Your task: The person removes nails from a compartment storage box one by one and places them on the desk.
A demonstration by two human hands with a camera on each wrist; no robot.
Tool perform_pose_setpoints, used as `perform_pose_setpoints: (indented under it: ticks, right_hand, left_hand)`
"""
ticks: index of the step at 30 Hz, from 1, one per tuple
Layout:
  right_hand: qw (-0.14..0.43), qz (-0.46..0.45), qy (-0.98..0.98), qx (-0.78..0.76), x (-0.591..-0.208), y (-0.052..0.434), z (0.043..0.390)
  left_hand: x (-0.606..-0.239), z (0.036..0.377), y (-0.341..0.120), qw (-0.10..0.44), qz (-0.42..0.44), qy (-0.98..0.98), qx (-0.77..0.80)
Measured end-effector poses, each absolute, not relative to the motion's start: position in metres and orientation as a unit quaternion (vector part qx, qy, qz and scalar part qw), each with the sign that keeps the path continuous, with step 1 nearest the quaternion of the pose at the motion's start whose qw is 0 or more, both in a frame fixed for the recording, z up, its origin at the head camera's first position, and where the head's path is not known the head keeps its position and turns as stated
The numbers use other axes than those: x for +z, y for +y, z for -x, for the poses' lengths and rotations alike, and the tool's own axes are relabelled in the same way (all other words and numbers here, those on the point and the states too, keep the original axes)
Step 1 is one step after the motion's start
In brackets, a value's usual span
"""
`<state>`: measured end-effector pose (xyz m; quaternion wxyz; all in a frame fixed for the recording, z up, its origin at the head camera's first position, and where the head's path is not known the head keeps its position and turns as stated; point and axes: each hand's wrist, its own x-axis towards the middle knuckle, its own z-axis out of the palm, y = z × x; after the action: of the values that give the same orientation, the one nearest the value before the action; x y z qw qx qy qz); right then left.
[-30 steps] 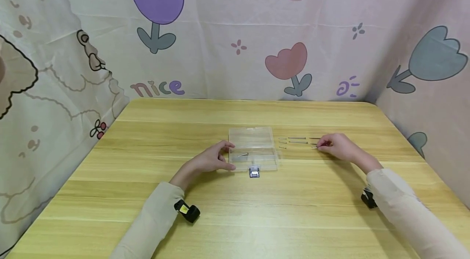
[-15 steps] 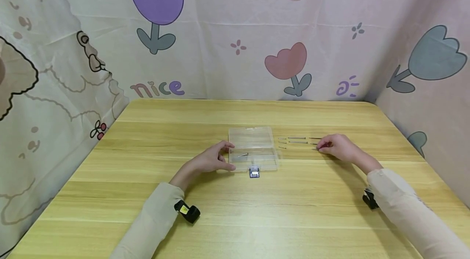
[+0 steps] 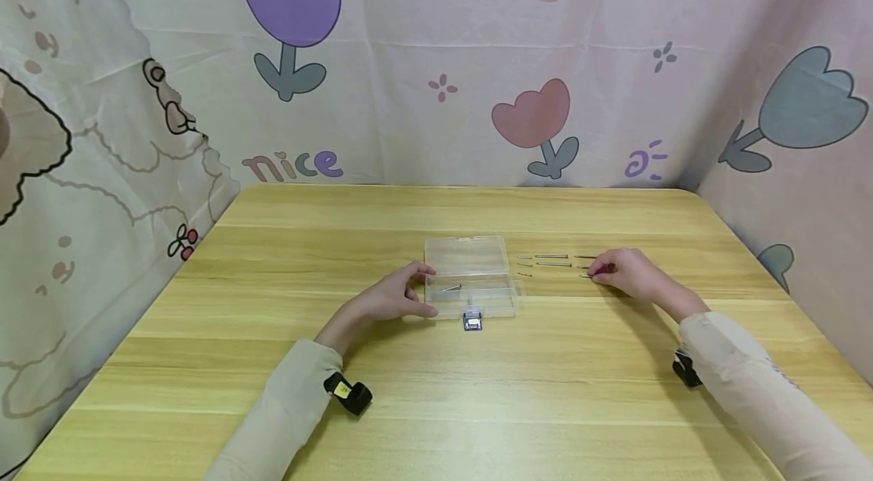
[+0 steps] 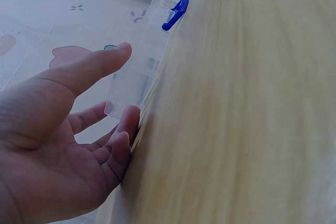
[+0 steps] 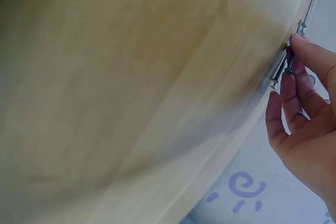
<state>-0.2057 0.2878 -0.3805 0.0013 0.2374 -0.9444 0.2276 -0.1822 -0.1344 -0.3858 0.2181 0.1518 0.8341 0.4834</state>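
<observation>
Hands [image 3: 624,272] pinching nail [image 5: 281,70], steadying box [image 3: 469,276]

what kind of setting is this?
Likely a makeshift recording booth, not a workshop: a wooden table walled in by cartoon-print fabric, with only a clear plastic box and a few nails set out.

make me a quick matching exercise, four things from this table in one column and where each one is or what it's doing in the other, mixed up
Things:
1. left hand
2. right hand
3. blue latch
4. single nail

States:
A. lies inside the clear plastic box
B. pinches a nail on the table, right of the box
C. rests against the box's left side
D. sits at the box's near edge

Pairs: 1-C, 2-B, 3-D, 4-A
</observation>
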Motion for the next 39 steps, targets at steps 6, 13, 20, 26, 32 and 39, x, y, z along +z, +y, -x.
perform_pose_setpoints:
  ticks: [6, 13, 20, 26, 32, 39]
  right_hand:
    - [0.005, -0.241, -0.944, 0.225, -0.3804, 0.2881, 0.2052]
    - [0.006, -0.242, -0.945, 0.218, -0.3812, 0.2889, 0.2055]
    - [0.0, -0.241, -0.945, 0.223, -0.3806, 0.289, 0.2065]
    - [0.0, -0.241, -0.943, 0.23, -0.3802, 0.2904, 0.2065]
    - [0.002, -0.23, -0.944, 0.237, -0.3768, 0.2905, 0.2063]
    - [0.01, -0.215, -0.944, 0.248, -0.3719, 0.2843, 0.2049]
  left_hand:
    - [-0.3862, 0.1828, -0.1344, 0.217, -0.151, 0.835, 0.482]
    - [-0.3874, 0.183, -0.1346, 0.218, -0.151, 0.834, 0.484]
    - [-0.3869, 0.1823, -0.1346, 0.218, -0.148, 0.834, 0.485]
    - [-0.3867, 0.1825, -0.1346, 0.219, -0.149, 0.833, 0.485]
    - [-0.3856, 0.1822, -0.1345, 0.22, -0.148, 0.834, 0.484]
    - [-0.3857, 0.1823, -0.1343, 0.22, -0.148, 0.833, 0.485]
